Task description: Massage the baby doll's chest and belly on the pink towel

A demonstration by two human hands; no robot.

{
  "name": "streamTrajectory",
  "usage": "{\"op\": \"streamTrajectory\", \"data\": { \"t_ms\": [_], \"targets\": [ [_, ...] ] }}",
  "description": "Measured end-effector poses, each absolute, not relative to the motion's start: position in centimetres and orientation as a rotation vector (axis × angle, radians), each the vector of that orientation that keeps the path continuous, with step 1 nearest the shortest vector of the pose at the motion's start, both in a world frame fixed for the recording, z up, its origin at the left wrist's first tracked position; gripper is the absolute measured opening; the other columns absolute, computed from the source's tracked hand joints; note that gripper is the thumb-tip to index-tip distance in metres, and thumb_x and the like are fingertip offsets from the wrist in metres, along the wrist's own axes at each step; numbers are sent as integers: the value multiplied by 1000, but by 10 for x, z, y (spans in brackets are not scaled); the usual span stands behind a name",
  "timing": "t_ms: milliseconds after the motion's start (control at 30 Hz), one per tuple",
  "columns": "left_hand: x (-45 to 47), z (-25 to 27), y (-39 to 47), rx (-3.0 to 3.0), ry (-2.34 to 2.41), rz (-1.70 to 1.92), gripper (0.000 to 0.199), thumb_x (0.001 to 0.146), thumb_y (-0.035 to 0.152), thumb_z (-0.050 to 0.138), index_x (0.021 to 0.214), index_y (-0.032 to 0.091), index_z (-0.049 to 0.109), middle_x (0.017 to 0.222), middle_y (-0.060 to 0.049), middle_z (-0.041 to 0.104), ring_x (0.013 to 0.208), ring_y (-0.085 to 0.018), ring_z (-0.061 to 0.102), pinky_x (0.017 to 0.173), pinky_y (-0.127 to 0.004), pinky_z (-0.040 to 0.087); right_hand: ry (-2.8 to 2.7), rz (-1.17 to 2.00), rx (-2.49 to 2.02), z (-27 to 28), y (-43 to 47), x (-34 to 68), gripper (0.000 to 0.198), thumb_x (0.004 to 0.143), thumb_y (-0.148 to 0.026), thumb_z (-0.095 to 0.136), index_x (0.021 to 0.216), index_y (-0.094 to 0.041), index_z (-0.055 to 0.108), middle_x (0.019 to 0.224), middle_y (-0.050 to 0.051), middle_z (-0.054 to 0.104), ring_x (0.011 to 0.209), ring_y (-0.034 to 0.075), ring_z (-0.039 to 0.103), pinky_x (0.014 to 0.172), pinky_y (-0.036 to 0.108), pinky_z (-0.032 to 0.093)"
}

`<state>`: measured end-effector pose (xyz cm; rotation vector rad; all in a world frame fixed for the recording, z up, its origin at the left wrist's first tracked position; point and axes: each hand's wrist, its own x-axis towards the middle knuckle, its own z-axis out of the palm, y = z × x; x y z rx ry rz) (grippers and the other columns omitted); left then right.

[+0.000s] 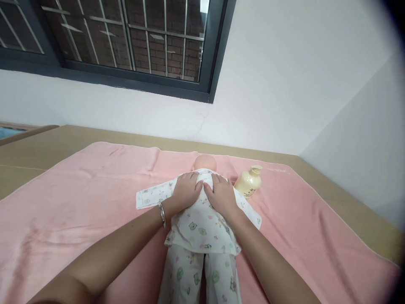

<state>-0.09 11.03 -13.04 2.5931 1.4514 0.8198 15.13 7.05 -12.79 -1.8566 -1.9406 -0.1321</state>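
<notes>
A baby doll (pixel 205 162) lies stretched out with its head toward the wall, dressed in a white printed top (pixel 202 228) and matching trousers (pixel 220 274). My left hand (pixel 186 189) rests flat on the upper part of the top, its wrist circled by a silver bracelet (pixel 162 214). Beside it, my right hand (pixel 221 193) lies flat on the other side of the top, the two thumbs close together. Both hands are open, with fingers stretched over the cloth. Just right of the doll stands a cream pump bottle (pixel 248 182), slightly tilted.
A pink blanket (pixel 95 190) with some creases spreads under the doll over a tan surface (pixel 79 135). White walls meet in a corner at the right. A dark-framed window (pixel 209 84) with metal bars is above. Something blue (pixel 9 131) shows at the far left.
</notes>
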Motion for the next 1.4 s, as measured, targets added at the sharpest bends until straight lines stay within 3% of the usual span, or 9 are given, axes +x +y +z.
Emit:
{"op": "streamTrajectory", "data": {
  "t_ms": [133,267,433,567,767,1033,1267,1400],
  "targets": [
    [-2,-130,112,2650,1331,834,34,97,25,37,125,17,54,121,-10,62,112,-25,55,96,-42,43,-2022,-111,-1701,-131,74,157,44,98,-31,38,136,-14,51,134,13,58,128,26,49,111,43,26],
    [-2,-133,111,2665,1246,954,26,96,22,41,114,16,60,110,-9,65,102,-23,57,90,-38,46,-2054,-120,-1571,-131,75,157,39,95,-20,37,127,-17,60,132,10,61,126,22,51,109,37,31],
    [-2,-140,109,2664,1253,1152,20,96,22,44,97,19,64,92,-6,65,90,-21,58,82,-34,47,-1897,-188,-1550,-133,70,152,32,93,-25,45,114,-21,69,121,6,69,113,20,61,100,29,39],
    [-2,-142,106,2731,1377,1210,26,97,26,42,82,19,62,82,-6,63,81,-21,56,73,-34,45,-1804,-293,-1645,-133,64,147,30,94,-29,45,105,-22,72,100,4,75,92,19,67,93,28,39],
    [1,-135,102,2707,1589,1067,24,96,26,42,83,18,60,88,-8,63,87,-23,57,75,-35,45,-1826,-322,-1865,-124,60,143,31,94,-26,41,106,-21,69,84,5,75,80,20,66,96,33,34],
    [3,-121,97,2579,1754,706,27,96,37,40,96,18,60,91,-9,66,86,-27,61,71,-36,44,-1843,-236,-2008,-114,58,138,28,95,-32,37,98,-20,63,93,8,74,87,22,67,110,48,17],
    [-1,-122,102,2543,1663,732,31,97,40,38,94,18,59,91,-10,69,83,-25,64,70,-35,44,-1823,-53,-1950,-119,62,143,39,96,-35,35,124,-19,56,126,12,64,124,27,51,109,52,22],
    [-2,-123,102,2532,1635,775,31,97,39,37,95,17,60,93,-11,69,86,-27,64,73,-37,45,-1805,22,-1931,-122,64,145,44,95,-35,34,131,-20,53,133,12,59,129,27,47,110,53,20]
  ]
}}
